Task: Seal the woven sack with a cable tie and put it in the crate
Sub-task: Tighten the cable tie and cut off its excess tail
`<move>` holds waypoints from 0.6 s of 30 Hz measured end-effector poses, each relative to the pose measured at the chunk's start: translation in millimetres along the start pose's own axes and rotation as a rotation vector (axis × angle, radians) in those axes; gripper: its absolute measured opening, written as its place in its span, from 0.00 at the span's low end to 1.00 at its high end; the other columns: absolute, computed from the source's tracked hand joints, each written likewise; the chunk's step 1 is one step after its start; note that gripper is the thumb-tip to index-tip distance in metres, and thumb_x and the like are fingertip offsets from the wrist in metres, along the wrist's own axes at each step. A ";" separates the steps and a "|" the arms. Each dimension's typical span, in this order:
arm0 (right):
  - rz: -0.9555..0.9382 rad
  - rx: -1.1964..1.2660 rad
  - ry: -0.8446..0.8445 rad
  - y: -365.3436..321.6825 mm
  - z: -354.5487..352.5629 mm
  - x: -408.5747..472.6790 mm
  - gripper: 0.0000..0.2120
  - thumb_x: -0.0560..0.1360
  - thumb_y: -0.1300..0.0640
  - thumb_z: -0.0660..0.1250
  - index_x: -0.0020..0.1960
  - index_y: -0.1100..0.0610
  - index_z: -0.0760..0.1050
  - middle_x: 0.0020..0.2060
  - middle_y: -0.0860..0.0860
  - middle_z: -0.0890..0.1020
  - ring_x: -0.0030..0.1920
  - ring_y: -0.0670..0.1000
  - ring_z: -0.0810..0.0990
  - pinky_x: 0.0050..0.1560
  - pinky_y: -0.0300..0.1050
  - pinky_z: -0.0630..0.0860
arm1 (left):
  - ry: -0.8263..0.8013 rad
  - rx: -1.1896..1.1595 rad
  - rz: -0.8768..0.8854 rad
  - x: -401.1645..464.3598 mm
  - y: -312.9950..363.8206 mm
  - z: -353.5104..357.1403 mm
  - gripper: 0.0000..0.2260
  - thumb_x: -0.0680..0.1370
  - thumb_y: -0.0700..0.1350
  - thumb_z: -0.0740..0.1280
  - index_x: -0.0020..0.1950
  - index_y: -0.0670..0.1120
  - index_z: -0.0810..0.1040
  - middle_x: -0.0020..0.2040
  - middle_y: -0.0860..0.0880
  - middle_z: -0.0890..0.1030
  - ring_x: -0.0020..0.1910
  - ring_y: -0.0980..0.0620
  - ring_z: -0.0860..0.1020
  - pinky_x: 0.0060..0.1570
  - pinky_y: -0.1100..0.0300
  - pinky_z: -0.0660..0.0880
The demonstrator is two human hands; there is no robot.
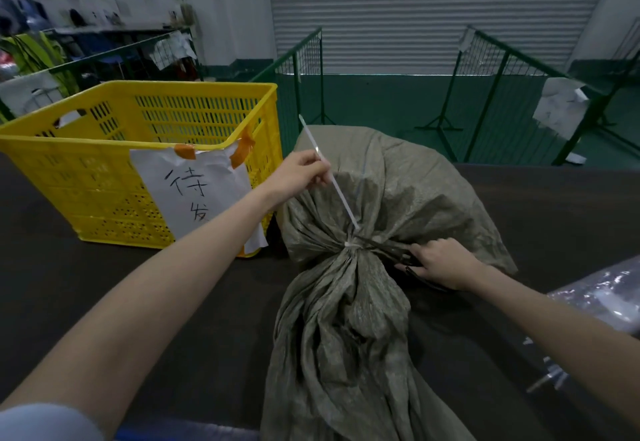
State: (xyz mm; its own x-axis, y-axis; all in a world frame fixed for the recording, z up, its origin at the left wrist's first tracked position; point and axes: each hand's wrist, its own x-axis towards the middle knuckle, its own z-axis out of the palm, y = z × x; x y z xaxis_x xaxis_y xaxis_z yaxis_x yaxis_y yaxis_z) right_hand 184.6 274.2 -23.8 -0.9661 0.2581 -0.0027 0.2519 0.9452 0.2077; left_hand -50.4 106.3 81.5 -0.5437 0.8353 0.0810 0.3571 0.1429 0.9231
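Observation:
A grey-green woven sack (398, 191) lies on the dark table, its neck gathered and cinched by a white cable tie (337, 195). The tie's long tail runs up and to the left from the neck. My left hand (299, 174) pinches that tail and holds it taut. My right hand (440, 262) grips black scissors (388, 245) whose blades point at the tie's base by the neck. A yellow slatted crate (104, 170) stands to the left of the sack, with a taped paper label on its near side.
The dark table (173, 302) runs across the view. A clear plastic bag (602, 298) lies at the right edge with some white cable ties (549, 376) beside it. Green mesh barriers (304, 60) and a roller shutter stand beyond the table.

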 end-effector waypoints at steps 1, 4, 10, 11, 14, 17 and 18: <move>0.035 0.061 0.036 0.6 6.1 -6.5 0.28 0.75 0.33 0.51 0.54 0.55 0.74 0.47 0.57 0.83 0.50 0.60 0.81 0.46 0.50 0.75 | 0.021 -0.041 -0.030 -1.1 -3.9 3.0 0.10 0.80 0.41 0.61 0.40 0.45 0.75 0.36 0.48 0.79 0.35 0.53 0.75 0.40 0.61 0.73; 0.177 0.216 0.109 -2.6 24.0 -31.3 0.27 0.74 0.34 0.55 0.46 0.58 0.74 0.39 0.59 0.83 0.43 0.62 0.82 0.39 0.51 0.75 | 0.027 -0.130 -0.121 -5.9 -18.4 14.6 0.13 0.81 0.43 0.59 0.36 0.46 0.72 0.32 0.49 0.73 0.32 0.54 0.71 0.36 0.63 0.69; 0.479 0.332 0.047 -4.3 61.8 -80.5 0.22 0.75 0.38 0.59 0.42 0.58 0.71 0.39 0.59 0.83 0.46 0.62 0.82 0.40 0.52 0.74 | -0.139 -0.003 -0.151 -20.9 -48.9 49.3 0.14 0.81 0.45 0.59 0.36 0.47 0.72 0.30 0.51 0.73 0.28 0.59 0.72 0.32 0.67 0.69; 0.512 0.319 0.005 -2.0 67.0 -88.8 0.23 0.76 0.36 0.57 0.43 0.57 0.70 0.41 0.58 0.84 0.48 0.61 0.81 0.43 0.51 0.74 | -0.147 -0.001 -0.142 -23.0 -50.9 56.5 0.14 0.81 0.45 0.59 0.35 0.46 0.73 0.30 0.51 0.74 0.28 0.60 0.72 0.33 0.66 0.70; 0.567 0.242 -0.099 4.5 77.8 -110.4 0.23 0.75 0.34 0.54 0.45 0.55 0.70 0.45 0.56 0.84 0.51 0.60 0.81 0.45 0.50 0.73 | -0.138 -0.013 -0.081 -28.5 -53.4 76.0 0.14 0.82 0.43 0.59 0.36 0.45 0.73 0.31 0.49 0.74 0.27 0.59 0.73 0.32 0.68 0.70; 0.589 0.184 -0.205 14.9 88.8 -125.7 0.25 0.75 0.33 0.53 0.49 0.55 0.71 0.47 0.55 0.83 0.51 0.59 0.81 0.46 0.50 0.74 | -0.115 -0.036 0.000 -30.3 -60.2 91.6 0.14 0.82 0.43 0.60 0.36 0.46 0.71 0.31 0.46 0.72 0.30 0.53 0.71 0.33 0.63 0.69; 0.591 0.163 -0.231 17.9 90.8 -128.1 0.25 0.76 0.34 0.53 0.50 0.55 0.71 0.48 0.55 0.83 0.52 0.58 0.81 0.46 0.50 0.75 | -0.104 -0.043 0.016 -31.0 -63.8 94.2 0.14 0.82 0.42 0.60 0.36 0.46 0.71 0.32 0.46 0.71 0.31 0.52 0.71 0.35 0.61 0.68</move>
State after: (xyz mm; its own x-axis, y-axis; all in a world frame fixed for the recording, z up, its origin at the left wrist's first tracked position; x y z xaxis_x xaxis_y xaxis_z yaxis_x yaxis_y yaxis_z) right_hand 318.0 276.3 -108.5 -0.6299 0.7627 -0.1470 0.7597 0.6443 0.0877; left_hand 15.2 121.3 -15.3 -0.4560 0.8881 0.0584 0.3311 0.1083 0.9374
